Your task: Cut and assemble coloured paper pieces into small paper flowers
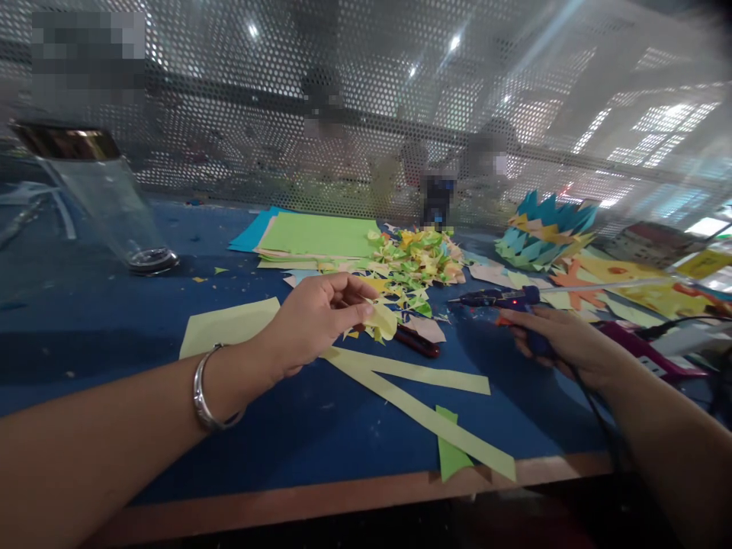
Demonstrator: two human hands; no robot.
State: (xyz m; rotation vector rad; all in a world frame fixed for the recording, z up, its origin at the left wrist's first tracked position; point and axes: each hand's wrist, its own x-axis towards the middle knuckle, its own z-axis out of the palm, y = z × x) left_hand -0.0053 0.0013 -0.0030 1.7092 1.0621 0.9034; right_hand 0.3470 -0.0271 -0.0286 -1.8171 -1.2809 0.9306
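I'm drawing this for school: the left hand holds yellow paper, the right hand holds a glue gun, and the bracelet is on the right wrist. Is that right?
Not quite: the head view shows the bracelet on the left wrist. The left hand does hold yellow paper, and the right hand the glue gun.

Open blue tabletop (477,343) between my left hand (325,320) and my right hand (552,335), corded tool (497,299) jutting in along its far side, flat paper strips (417,410) nearer me, paper heap (423,255) in the way ahead, power strip (649,362) beside my right forearm
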